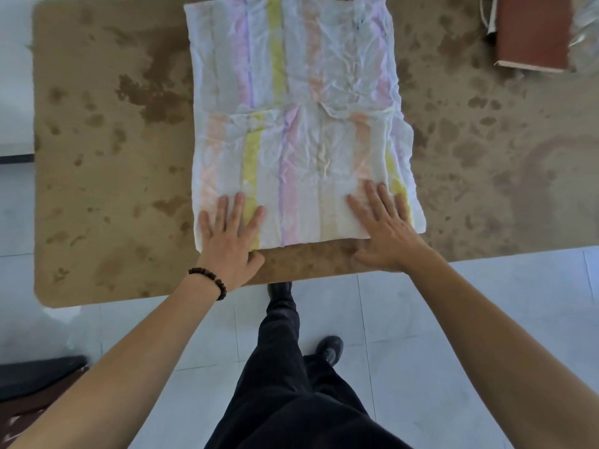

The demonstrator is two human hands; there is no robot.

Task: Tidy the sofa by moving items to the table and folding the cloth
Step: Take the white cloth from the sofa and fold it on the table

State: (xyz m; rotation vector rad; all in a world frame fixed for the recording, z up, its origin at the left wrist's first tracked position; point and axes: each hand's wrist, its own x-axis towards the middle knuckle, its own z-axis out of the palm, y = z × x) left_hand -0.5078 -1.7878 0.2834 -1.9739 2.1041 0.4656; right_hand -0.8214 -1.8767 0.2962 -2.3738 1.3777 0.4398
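A white cloth (298,124) with pink, yellow, purple and peach stripes lies spread on the brown mottled table (107,157). Its near part is folded over, with the fold's edge running across the middle. My left hand (230,234) rests flat on the cloth's near left corner, fingers spread, palm partly on the table. My right hand (385,225) presses flat on the near right part of the cloth, fingers apart. Neither hand grips anything.
A reddish-brown book (531,30) lies at the table's far right, beside a cable and something shiny. My legs and black shoes stand on the pale tiled floor (453,319) below the table's near edge. A dark object (39,374) sits at the lower left.
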